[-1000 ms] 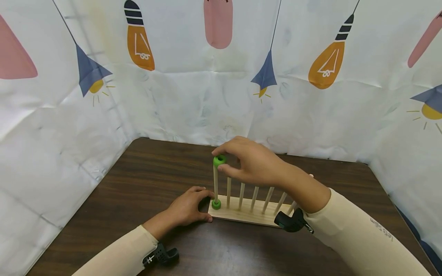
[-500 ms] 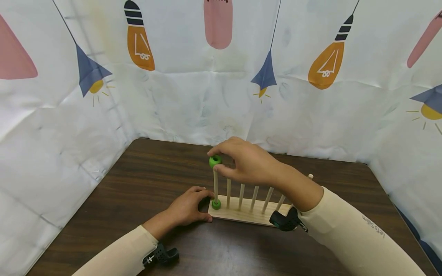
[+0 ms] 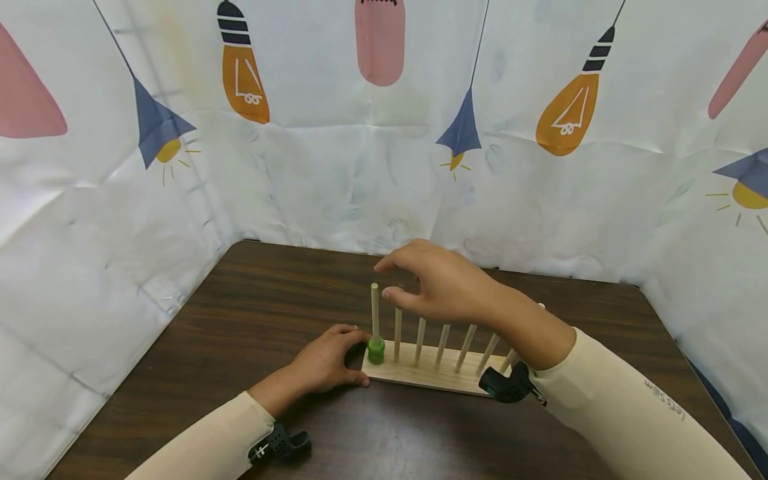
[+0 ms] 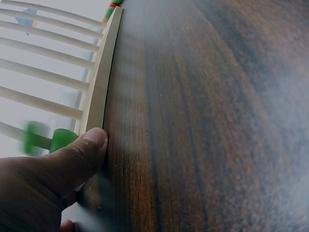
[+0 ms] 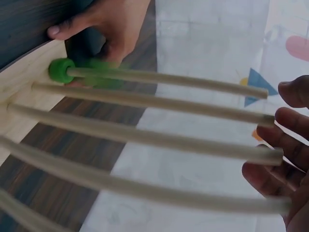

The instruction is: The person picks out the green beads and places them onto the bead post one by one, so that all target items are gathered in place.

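A wooden peg board (image 3: 435, 375) with a row of upright pegs stands on the table. My left hand (image 3: 324, 359) grips its left end, thumb (image 4: 89, 147) against the front edge. Two green beads are on the leftmost peg (image 3: 375, 310): a lower bead (image 5: 59, 70) sits at the base. The upper bead (image 5: 104, 74) is blurred and part-way along the peg in both wrist views, while the head view shows it low, near the other. Above the pegs hovers my right hand (image 3: 447, 283), holding nothing, thumb and fingers apart. It hides some peg tops.
The dark wooden table (image 3: 288, 293) extends around the board. Behind it hangs a white printed cloth (image 3: 360, 180). Small green, red and orange pieces (image 4: 113, 5) show beyond the board's far end in the left wrist view.
My right hand has let go of the upper green bead over the leftmost peg, and the bead has dropped down it. That hand has shifted slightly right; the left has stayed put.
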`<act>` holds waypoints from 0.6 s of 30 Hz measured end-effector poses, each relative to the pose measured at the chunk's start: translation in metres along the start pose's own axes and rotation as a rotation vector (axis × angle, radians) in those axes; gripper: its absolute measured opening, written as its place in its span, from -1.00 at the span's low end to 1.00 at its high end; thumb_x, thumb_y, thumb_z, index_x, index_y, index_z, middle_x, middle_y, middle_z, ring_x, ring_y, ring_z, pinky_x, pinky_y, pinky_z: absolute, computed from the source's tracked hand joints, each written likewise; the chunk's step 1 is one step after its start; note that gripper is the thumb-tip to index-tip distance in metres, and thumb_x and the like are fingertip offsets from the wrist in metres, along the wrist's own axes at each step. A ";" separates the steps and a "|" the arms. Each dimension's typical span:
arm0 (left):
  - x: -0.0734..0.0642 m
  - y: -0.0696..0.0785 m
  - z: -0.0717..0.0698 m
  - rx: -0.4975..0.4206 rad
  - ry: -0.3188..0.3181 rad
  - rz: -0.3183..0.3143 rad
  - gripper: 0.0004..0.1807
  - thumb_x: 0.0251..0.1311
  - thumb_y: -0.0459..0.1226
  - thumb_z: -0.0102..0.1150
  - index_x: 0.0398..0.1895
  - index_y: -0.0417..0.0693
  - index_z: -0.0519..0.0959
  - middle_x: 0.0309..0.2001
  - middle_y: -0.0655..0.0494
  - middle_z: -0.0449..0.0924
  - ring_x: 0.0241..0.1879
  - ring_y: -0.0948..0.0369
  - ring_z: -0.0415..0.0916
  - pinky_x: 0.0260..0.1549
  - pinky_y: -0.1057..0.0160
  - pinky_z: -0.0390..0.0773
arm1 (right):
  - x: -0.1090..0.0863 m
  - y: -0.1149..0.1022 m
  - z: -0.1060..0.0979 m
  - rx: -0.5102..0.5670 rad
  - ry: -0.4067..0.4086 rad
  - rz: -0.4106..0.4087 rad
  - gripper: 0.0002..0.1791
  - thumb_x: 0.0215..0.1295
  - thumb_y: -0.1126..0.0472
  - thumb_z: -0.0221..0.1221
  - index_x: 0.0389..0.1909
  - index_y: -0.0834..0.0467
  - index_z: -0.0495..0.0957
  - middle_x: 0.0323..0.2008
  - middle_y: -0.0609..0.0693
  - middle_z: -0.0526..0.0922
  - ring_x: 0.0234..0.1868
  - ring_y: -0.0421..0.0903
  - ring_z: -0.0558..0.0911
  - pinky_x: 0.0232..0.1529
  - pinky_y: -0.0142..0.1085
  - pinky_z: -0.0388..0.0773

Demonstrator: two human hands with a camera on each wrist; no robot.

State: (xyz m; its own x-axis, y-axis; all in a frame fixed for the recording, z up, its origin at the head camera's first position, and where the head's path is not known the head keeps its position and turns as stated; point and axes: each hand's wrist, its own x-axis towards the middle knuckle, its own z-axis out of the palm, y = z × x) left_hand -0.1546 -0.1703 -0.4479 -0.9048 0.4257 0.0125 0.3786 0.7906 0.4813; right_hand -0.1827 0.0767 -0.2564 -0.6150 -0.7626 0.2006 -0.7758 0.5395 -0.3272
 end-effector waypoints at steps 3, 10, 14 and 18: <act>0.000 0.001 0.000 0.007 0.004 -0.009 -0.26 -0.09 0.03 0.66 0.22 0.11 0.60 0.27 -0.17 0.47 0.29 -0.11 0.43 0.05 -0.17 0.54 | -0.008 0.003 -0.005 -0.010 0.013 0.017 -0.63 0.44 0.04 0.27 0.19 0.03 0.63 0.12 -0.13 0.64 0.17 -0.13 0.54 0.04 -0.14 0.53; 0.000 0.003 -0.001 0.021 -0.004 -0.021 -0.27 -0.08 0.04 0.65 0.22 0.12 0.60 0.30 -0.15 0.46 0.32 -0.10 0.40 0.08 -0.17 0.52 | -0.034 0.013 -0.016 -0.018 0.039 0.083 -0.63 0.41 0.02 0.31 0.17 0.03 0.65 0.09 -0.12 0.63 0.18 -0.08 0.56 0.09 -0.07 0.53; -0.001 0.004 -0.001 0.038 -0.008 -0.035 -0.26 -0.08 0.04 0.64 0.23 0.14 0.60 0.31 -0.13 0.45 0.31 -0.09 0.41 0.07 -0.17 0.53 | -0.052 0.022 -0.022 -0.023 0.063 0.097 -0.63 0.41 0.00 0.32 0.15 0.04 0.65 0.07 -0.11 0.65 0.12 -0.10 0.58 0.09 -0.07 0.53; -0.001 0.005 -0.001 0.046 -0.008 -0.041 -0.26 -0.07 0.05 0.64 0.24 0.16 0.59 0.32 -0.13 0.44 0.30 -0.10 0.42 0.05 -0.18 0.53 | -0.070 0.033 -0.028 -0.030 0.093 0.127 -0.62 0.41 -0.01 0.32 0.15 0.05 0.65 0.06 -0.10 0.65 0.00 -0.13 0.58 0.01 -0.10 0.55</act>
State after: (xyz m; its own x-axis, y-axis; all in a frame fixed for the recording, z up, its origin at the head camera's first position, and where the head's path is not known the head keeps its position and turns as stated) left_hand -0.1522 -0.1671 -0.4448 -0.9182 0.3960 -0.0136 0.3500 0.8267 0.4405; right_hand -0.1687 0.1578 -0.2555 -0.7174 -0.6524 0.2443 -0.6943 0.6405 -0.3282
